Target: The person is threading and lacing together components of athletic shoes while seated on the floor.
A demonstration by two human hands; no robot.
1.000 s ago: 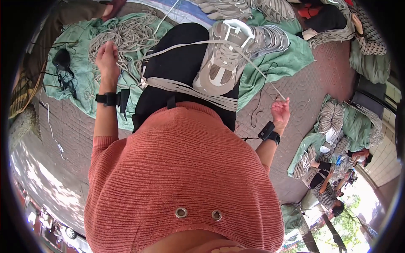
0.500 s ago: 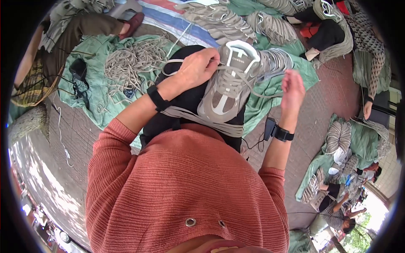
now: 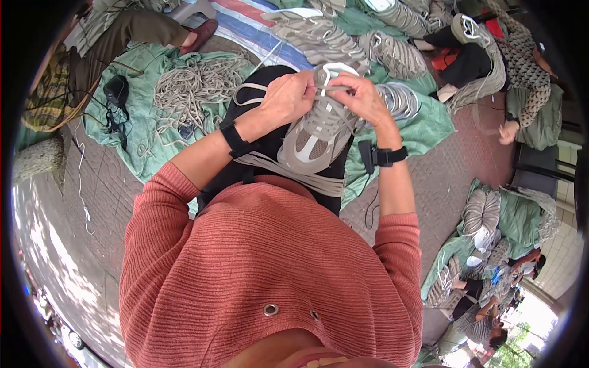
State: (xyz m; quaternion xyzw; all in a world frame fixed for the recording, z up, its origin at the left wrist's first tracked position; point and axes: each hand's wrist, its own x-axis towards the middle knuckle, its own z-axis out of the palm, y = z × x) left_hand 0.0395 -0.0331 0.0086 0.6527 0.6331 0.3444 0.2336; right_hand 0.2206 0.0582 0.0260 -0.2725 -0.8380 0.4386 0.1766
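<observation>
A grey-beige sneaker point(image 3: 316, 135) with a white lining lies on my lap, its toe toward me. Grey lace crosses its tongue, and one loop of shoelace point(image 3: 243, 93) hangs out to the left. My left hand point(image 3: 288, 98) pinches lace at the left of the upper eyelets. From the right, my right hand point(image 3: 361, 98) has its thumb and fingertips closed on lace just beside the left hand, over the tongue. The two hands nearly meet, and they cover the top eyelets. More laces stretch across my thighs below the toe.
A heap of loose grey laces point(image 3: 196, 89) lies on a green cloth point(image 3: 132, 147) to the left, near a black pouch point(image 3: 115, 91). Rows of grey sneakers point(image 3: 392, 55) stand beyond my knees. Other people sit at both sides; one person's hand point(image 3: 508, 132) shows at right.
My right hand has come in from the right side to the top of the sneaker and taken hold of lace. The left hand stays near the eyelets.
</observation>
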